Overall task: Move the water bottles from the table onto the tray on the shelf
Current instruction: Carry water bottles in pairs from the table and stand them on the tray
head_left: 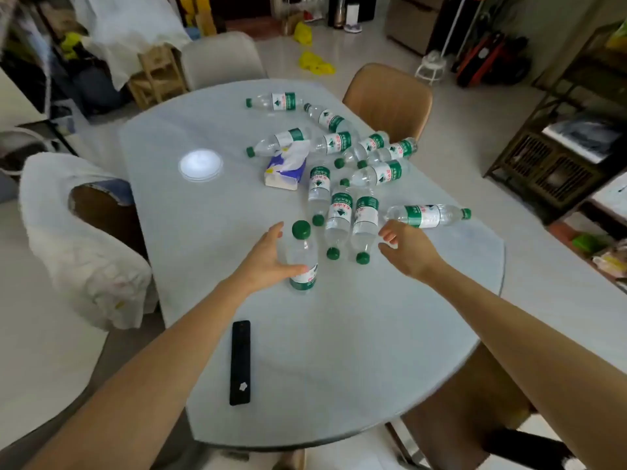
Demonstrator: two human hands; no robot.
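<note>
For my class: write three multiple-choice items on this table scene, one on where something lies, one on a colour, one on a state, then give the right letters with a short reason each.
1. Where does the black remote lie on the table?
A. Among the far bottles
B. Near the table's front edge, between the person's forearms
C. On the tissue pack

2. What colour are the bottle caps?
A. Green
B. Red
C. Blue

3. How does the bottle at the left hand stand?
A. Flat on its side
B. Upright, cap up
C. Upside down

Answers
1. B: the remote lies alone, nearer the camera than any bottle.
2. A: each visible cap, such as that of the upright bottle, is green.
3. B: its cap faces up, while the other bottles, such as the one by the right hand, lie flat.
</note>
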